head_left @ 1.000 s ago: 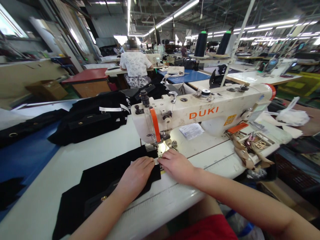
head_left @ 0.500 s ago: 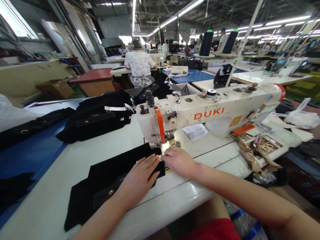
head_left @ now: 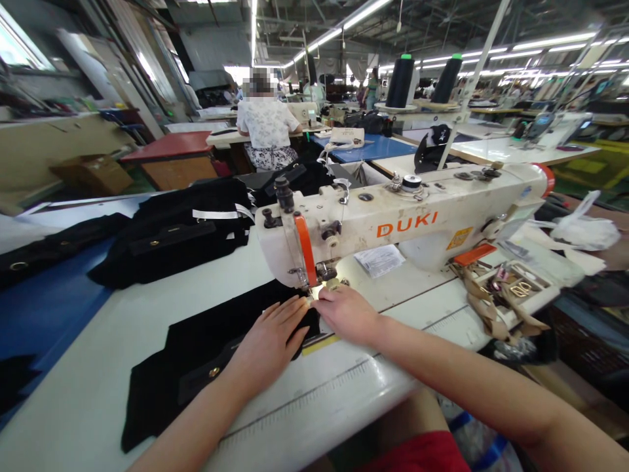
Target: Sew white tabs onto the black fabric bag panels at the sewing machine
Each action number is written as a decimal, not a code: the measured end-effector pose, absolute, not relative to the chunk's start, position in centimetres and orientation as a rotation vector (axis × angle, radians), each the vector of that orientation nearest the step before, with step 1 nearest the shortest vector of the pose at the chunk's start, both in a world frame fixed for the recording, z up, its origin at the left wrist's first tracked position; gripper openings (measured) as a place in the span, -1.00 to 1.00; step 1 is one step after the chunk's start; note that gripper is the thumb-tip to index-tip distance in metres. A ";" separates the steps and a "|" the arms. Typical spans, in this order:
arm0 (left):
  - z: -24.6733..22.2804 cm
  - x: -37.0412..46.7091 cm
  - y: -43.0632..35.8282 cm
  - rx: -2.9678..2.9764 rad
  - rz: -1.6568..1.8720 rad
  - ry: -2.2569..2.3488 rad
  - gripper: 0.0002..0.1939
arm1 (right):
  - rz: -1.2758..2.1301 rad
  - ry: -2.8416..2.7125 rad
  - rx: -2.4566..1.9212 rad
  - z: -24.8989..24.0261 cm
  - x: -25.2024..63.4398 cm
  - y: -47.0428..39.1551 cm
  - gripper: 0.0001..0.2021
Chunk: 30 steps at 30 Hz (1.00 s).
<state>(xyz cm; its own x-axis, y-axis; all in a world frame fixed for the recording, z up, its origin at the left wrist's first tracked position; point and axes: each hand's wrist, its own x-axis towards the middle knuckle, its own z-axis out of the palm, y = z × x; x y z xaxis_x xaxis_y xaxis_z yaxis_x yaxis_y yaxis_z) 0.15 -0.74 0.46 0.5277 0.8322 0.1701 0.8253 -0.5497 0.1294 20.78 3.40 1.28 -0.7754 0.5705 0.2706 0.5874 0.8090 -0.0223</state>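
Observation:
A black fabric piece (head_left: 196,341) with a small gold-coloured fitting (head_left: 214,372) lies flat on the sewing machine table, its far right end at the needle area. My left hand (head_left: 268,341) rests on it, fingers stretched out and laid flat, fingertips close to the presser foot (head_left: 310,290). My right hand (head_left: 346,313) is at the fabric's right end, fingers bent and pressed together. A small white strip (head_left: 309,301) shows between both hands' fingertips, at the right fingers; its rest is hidden. The white sewing machine (head_left: 363,226) stands just beyond my hands, its lamp lit.
Black fabric pieces with white tapes (head_left: 171,223) are piled behind left. A folded paper (head_left: 379,261) lies under the machine arm. At right stands a tray (head_left: 528,295) with metal rings and tan strips. Thread cones (head_left: 400,82) and a seated person (head_left: 268,131) are farther back.
The camera view has shifted slightly. The black fabric's near right edge has moved inward with my hands, showing more of a yellow strip on the table. Both hands keep nearly the same pose.

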 end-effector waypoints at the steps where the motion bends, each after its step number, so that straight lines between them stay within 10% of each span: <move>1: 0.4 0.1 -0.8 2.726 0.328 1.474 -0.54 | -0.094 -2.723 -0.894 1.2 20.8 3.4 -0.85; 30: 0.0 -0.1 -0.6 2.749 0.341 1.464 -0.53 | -0.120 -2.683 -0.890 1.0 20.6 3.3 -0.88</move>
